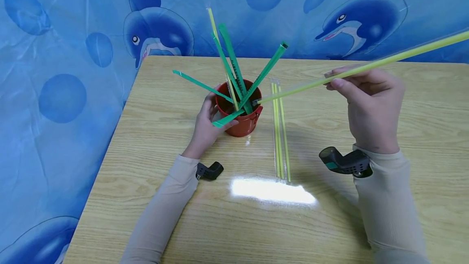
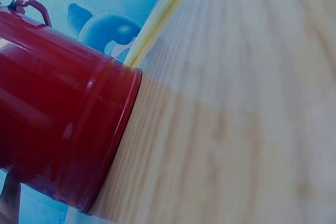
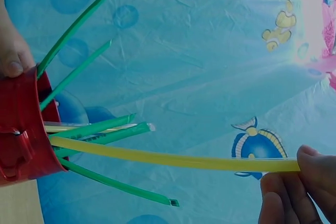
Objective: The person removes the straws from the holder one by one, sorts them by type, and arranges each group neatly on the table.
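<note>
My left hand (image 1: pixel 207 128) holds the small red metal bucket (image 1: pixel 243 127) by its side, thumb on the near wall and fingers behind. Several straws in green wrappers (image 1: pixel 269 65) stick out of the bucket at various angles, along with a thin yellow straw (image 1: pixel 212 19) in clear wrap. Between thumb and fingertips, my right hand (image 1: pixel 377 101) pinches a long clear-wrapped yellow straw (image 1: pixel 421 50). It slopes down to the left, and its low end is at the bucket's mouth. In the right wrist view this yellow straw (image 3: pixel 173 158) overlaps the bucket's rim among the green ones.
Several yellow straws (image 1: pixel 277 133) in clear wrap lie side by side on the wooden table (image 1: pixel 176 231), right of the bucket. A blue dolphin-print sheet (image 1: pixel 234 31) hangs behind the table and down its left side. Dark wrist cameras (image 1: pixel 344 161) sit on both sleeves.
</note>
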Available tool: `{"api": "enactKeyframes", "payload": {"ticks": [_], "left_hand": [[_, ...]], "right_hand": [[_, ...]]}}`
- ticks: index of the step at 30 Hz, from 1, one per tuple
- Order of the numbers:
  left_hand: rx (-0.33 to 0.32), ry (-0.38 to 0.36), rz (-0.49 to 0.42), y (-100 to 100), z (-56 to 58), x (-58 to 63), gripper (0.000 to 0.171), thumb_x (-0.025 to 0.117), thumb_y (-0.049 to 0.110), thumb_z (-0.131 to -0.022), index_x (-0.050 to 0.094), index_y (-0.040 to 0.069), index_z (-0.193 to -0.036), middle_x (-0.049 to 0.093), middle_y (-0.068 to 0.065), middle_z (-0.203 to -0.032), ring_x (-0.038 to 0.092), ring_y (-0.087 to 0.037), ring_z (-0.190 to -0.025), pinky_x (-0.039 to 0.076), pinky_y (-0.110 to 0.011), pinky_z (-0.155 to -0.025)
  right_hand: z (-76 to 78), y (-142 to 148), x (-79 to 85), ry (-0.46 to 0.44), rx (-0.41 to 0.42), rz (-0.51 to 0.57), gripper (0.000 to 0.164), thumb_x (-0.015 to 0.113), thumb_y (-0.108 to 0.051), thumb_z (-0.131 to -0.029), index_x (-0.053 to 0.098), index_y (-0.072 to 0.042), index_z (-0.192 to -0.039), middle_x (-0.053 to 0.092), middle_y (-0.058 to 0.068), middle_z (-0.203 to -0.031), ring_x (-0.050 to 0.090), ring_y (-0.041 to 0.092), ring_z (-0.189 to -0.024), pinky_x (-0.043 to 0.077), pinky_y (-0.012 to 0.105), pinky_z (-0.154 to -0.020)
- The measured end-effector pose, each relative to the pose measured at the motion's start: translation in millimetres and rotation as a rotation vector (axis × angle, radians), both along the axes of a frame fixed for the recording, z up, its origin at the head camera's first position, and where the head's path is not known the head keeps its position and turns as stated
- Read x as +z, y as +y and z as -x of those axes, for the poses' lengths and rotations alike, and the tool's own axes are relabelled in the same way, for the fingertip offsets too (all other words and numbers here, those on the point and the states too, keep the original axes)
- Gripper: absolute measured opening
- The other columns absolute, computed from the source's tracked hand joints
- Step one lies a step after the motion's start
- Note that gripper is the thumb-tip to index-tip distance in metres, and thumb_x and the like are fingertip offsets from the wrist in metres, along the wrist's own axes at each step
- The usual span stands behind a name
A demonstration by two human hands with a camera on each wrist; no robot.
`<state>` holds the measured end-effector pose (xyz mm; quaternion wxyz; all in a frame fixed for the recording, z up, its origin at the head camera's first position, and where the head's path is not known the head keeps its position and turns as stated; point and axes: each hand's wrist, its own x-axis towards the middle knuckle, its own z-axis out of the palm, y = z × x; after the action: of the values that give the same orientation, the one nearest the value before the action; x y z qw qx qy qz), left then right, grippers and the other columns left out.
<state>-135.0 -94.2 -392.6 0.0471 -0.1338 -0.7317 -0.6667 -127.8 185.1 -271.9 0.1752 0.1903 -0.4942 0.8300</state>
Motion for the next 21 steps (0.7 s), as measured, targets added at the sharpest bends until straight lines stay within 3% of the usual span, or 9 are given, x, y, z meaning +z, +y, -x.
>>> {"api": "enactKeyframes", "payload": {"ticks": [10,21], "left_hand": [[0.006,0.005,0.01,1,-0.5,0.4,0.073,0.073,-0.003,-0.08,0.032,0.003,-0.14,0.042,-0.012,-0.142,0.037,-0.015,-0.132,0.031,-0.031,-0.109],[0.0,0.005,0.001,1,0.6,0.7,0.08,0.074,-0.004,-0.078,0.03,0.006,-0.144,0.041,-0.01,-0.142,0.036,-0.014,-0.133,0.031,-0.031,-0.109]], "right_hand": [[-0.4,9,4.3,-0.032,0.023,0.133,0.018,0.062,0.025,-0.074,0.058,0.029,-0.091,0.066,0.03,-0.083,0.065,0.034,-0.071,0.056,0.037,-0.072],[-4.2,30,-17.0,-0.1,0.014,0.151,0.019,0.059,0.025,-0.077,0.055,0.03,-0.095,0.065,0.032,-0.085,0.064,0.035,-0.07,0.057,0.036,-0.07]]}}
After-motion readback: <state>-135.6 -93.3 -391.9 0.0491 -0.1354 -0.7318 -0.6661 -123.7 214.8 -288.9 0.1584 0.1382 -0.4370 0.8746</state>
